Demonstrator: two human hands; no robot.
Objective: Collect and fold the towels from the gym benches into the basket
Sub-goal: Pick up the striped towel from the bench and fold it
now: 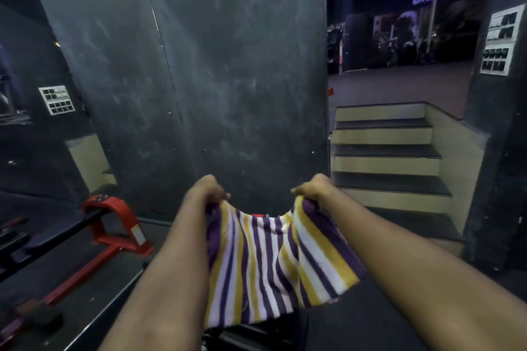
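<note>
A towel [273, 262] with purple, yellow and white stripes hangs in front of me, stretched between both hands. My left hand [206, 189] pinches its top left corner and my right hand [315, 188] pinches its top right corner, both fists closed on the cloth. The top edge sags a little between them. The towel's lower edge hangs over a dark object at the bottom of the view that I cannot make out. No basket is in view.
A gym bench with a red frame [114, 225] and black pad stands at the left. A dark wall [216, 80] rises straight ahead. Steps [385, 157] lead up at the right to a dim gym hall.
</note>
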